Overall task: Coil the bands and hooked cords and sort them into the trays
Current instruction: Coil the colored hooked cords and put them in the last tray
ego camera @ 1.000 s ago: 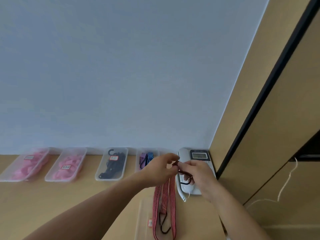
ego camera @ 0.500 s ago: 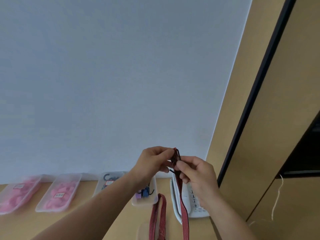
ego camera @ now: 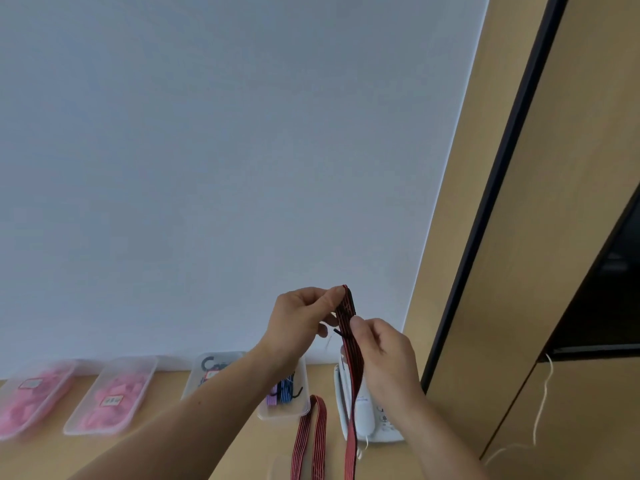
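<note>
While the left hand (ego camera: pixel 298 317) pinches the folded top of a red striped cord (ego camera: pixel 346 311) above the tabletop (ego camera: pixel 52 462), the right hand (ego camera: pixel 384 358) grips lower; it looks light, limp, stretchy.

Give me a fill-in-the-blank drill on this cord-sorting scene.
The left hand and right hand both pinch one flat striped elastic cord, black and ____.
The leftmost clear plastic tray holds ____ bands.
The white desk telephone stands to the ____ of that tray.
Missing words: red; pink; right.
</note>
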The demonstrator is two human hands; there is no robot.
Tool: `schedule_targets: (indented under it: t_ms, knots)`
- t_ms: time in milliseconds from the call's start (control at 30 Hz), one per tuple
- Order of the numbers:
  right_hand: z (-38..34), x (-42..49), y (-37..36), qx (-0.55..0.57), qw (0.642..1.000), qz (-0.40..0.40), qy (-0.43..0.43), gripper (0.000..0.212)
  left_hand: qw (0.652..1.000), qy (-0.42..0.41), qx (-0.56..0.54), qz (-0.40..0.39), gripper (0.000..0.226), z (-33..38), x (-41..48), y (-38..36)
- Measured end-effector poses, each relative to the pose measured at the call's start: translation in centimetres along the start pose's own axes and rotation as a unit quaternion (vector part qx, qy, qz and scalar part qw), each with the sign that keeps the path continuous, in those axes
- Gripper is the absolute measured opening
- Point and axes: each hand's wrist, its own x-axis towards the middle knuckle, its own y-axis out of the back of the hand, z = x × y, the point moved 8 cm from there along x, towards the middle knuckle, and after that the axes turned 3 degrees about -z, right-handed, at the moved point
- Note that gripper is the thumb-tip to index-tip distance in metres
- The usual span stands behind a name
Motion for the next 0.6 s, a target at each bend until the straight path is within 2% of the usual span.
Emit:
schedule_targets:
  t_ms: [100,133,267,367,467,600]
  knots:
    - [-0.6,0.1,0.5,-0.023,0.999,0.025,0.015,0.034,0.995,0.023,-0.013,-0.093,0.027,-0.3,-0.5,-1.3]
    - [-0.7,0.1,0.4,-0.020,1.000,0.021,0.011,0.034,0.995,0.024,-0.009,-0.099,0.026,-0.4,-0.6,-1.4]
    - [-0.4,-0.4,-0.4,0.064,0.998,0.000,-0.020,0.038,0.997,0.005,0.005,-0.071,0.025,0.0,-0.6,-1.3]
    - [-0.3,-0.6,-1.0,0.114,0.993,-0.015,-0.026,0.029,0.999,-0.002,-0.003,-0.051,0.024,0.2,-0.5,-1.0]
    - [-0.2,-0.7,-1.5,0.114,0.993,-0.030,-0.029,0.020,0.999,0.002,-0.003,-0.033,0.022,-0.1,-0.5,-0.5]
    - [0.0,-0.6,-1.5,0.096,0.994,-0.035,-0.028,0.023,0.999,-0.004,-0.004,-0.045,0.019,-0.6,-0.4,0.0]
